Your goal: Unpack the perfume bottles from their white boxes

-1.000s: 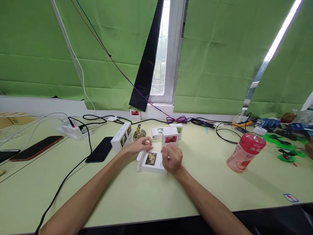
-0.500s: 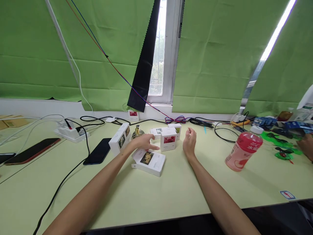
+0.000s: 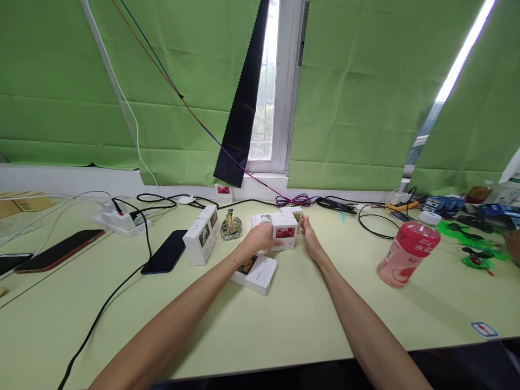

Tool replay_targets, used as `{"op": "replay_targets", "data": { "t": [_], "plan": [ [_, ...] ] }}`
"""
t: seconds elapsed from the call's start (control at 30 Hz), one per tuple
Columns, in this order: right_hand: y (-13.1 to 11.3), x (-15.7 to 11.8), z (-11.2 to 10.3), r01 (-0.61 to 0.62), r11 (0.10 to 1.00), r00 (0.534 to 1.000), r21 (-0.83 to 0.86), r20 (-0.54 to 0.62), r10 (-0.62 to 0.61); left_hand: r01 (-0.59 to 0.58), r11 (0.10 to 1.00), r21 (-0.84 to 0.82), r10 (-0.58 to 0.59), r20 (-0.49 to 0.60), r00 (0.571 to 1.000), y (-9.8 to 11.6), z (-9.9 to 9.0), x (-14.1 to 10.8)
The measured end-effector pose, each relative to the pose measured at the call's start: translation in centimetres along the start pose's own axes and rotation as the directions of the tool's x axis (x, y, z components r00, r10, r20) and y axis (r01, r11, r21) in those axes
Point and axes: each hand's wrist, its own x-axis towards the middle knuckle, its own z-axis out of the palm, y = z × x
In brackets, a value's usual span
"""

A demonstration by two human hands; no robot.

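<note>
My left hand (image 3: 261,237) is closed on the left side of a small white box with a red flower picture (image 3: 286,233), its thumb across the front. My right hand (image 3: 311,239) is open, its fingers stretched up beside another white box with a green picture (image 3: 298,214) just behind; whether they touch it I cannot tell. A white box (image 3: 262,219) lies behind my left hand. Under my left wrist, a white box with a yellow flower picture (image 3: 260,275) lies flat, partly hidden. White boxes (image 3: 199,246) stand to the left, near a glass perfume bottle (image 3: 231,227).
A pink drink bottle (image 3: 408,252) stands at the right. Phones (image 3: 166,253) and a power strip (image 3: 124,219) with cables are at the left. Coiled cables (image 3: 335,205) run along the wall. Green toys (image 3: 477,261) and another person's hand (image 3: 512,245) are at the far right.
My left hand has moved right from near the perfume bottle onto the box with the red flower picture. My right hand has shifted slightly left, towards the boxes.
</note>
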Motion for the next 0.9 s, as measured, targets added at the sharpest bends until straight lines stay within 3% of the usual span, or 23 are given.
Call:
{"op": "replay_targets", "data": {
  "t": [0.4, 0.7, 0.9],
  "plan": [
    [-0.6, -0.5, 0.5, -0.042, 0.996, 0.996, 0.082, -0.07, 0.048, -0.043, 0.977, -0.209, 0.02, -0.11, 0.994, 1.6, 2.4, 1.4],
    [-0.3, -0.9, 1.0, -0.191, 0.963, 0.971, 0.191, -0.105, 0.214, -0.04, 0.957, -0.286, 0.014, -0.093, 0.996, 2.5, 2.5, 1.9],
    [-0.9, -1.2, 1.7, -0.19, 0.964, 0.964, 0.186, -0.151, 0.219, -0.072, 0.951, -0.3, 0.047, -0.089, 0.995, 2.3, 2.4, 1.9]
  ]
}}
